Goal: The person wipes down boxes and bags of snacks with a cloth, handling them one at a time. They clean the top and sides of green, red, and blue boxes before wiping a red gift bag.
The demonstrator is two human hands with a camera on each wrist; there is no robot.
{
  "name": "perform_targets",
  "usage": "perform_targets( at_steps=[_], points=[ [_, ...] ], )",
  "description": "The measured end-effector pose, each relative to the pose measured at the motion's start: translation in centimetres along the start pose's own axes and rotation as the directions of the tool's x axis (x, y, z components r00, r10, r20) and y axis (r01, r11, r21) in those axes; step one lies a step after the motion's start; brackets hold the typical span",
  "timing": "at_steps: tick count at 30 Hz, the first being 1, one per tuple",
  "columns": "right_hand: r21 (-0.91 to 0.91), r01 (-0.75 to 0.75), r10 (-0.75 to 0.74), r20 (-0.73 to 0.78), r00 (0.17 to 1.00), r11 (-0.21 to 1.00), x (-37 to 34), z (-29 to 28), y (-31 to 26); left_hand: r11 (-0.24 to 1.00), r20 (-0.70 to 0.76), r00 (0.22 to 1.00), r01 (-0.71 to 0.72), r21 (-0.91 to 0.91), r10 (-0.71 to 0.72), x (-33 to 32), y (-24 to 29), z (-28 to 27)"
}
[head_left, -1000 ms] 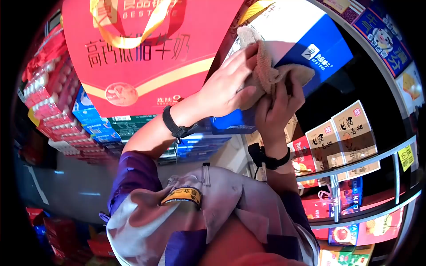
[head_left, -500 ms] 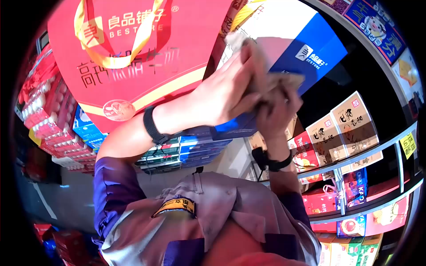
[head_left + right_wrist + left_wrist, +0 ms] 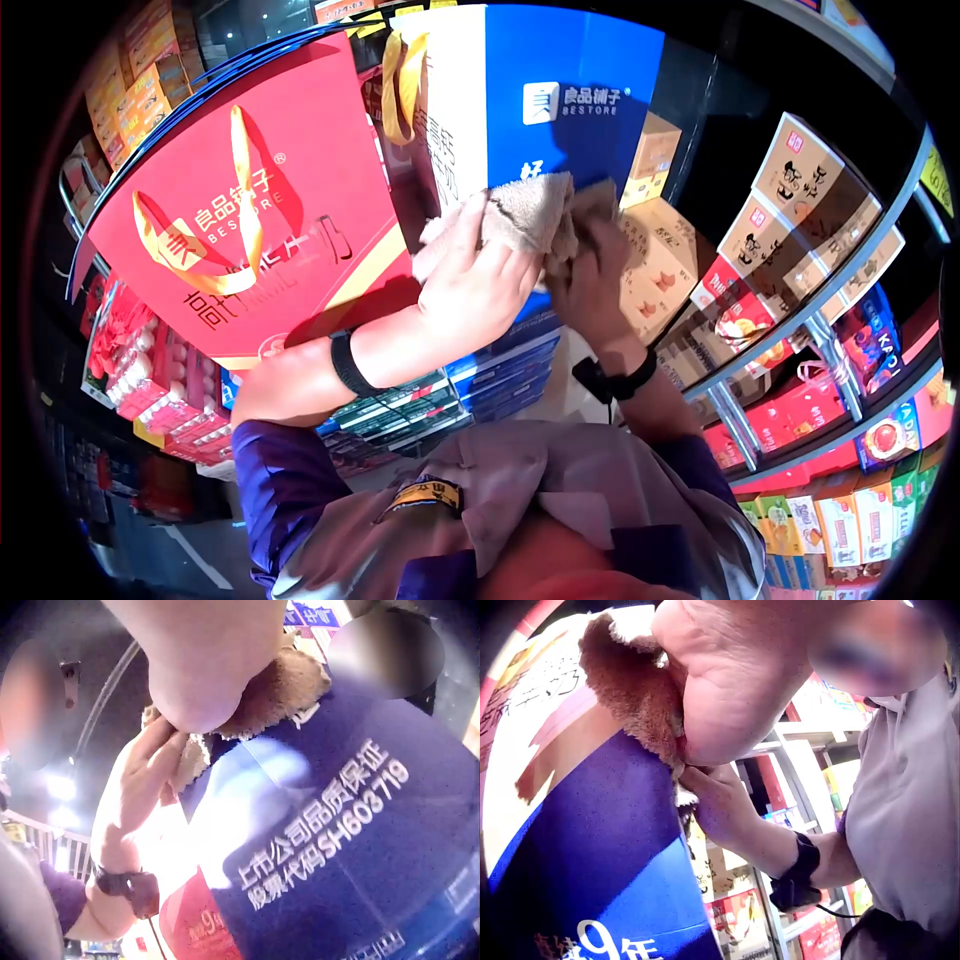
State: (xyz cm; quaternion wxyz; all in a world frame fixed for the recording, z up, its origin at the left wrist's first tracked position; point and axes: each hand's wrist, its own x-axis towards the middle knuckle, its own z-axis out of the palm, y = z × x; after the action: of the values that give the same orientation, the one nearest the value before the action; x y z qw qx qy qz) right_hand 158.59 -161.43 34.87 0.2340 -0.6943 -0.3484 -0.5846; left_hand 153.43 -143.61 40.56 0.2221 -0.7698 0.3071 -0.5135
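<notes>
A tan terry cloth (image 3: 530, 212) lies bunched against the front of a blue-and-white gift bag (image 3: 600, 60) with a yellow ribbon handle. My left hand (image 3: 478, 278) grips the cloth's left side. At its right side, my right hand (image 3: 597, 285) holds another fold, its fingers partly hidden. In the left wrist view, the cloth (image 3: 634, 694) touches the bag's blue-and-white face (image 3: 615, 817), and both hands meet at a corner. White print shows on the blue side (image 3: 352, 802) in the right wrist view, below the cloth (image 3: 289, 686).
Left of the blue bag stands a large red gift bag (image 3: 330, 120) with yellow ribbon. Stacked flat boxes (image 3: 500, 380) sit beneath the bags. Brown cartons (image 3: 660, 265) and metal-railed shelves (image 3: 845, 290) line the right. Red packs (image 3: 160, 375) are piled at left.
The head view has swung, bringing more of the blue bag's front into sight. Both hands have brought the cloth lower on the bag, and it is more spread out across the left hand's fingers.
</notes>
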Motion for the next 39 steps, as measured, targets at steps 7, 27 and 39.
perform_targets(
  at_steps=[7,27,39],
  points=[
    [0.079,-0.091,0.112,-0.328,0.938,0.993,7.8,-1.4,5.0,0.999,0.023,0.999,-0.029,0.018,0.029,9.7,-3.1,-4.7],
    [0.902,-0.405,0.069,0.399,0.914,0.149,3.2,-0.6,11.0,0.942,0.224,0.949,0.147,0.303,-0.220,12.3,2.5,-0.5],
    [0.699,-0.109,0.345,0.475,0.810,-0.706,5.5,6.6,9.0,0.880,0.229,0.913,0.220,0.422,-0.338,12.6,6.4,2.4]
  ],
)
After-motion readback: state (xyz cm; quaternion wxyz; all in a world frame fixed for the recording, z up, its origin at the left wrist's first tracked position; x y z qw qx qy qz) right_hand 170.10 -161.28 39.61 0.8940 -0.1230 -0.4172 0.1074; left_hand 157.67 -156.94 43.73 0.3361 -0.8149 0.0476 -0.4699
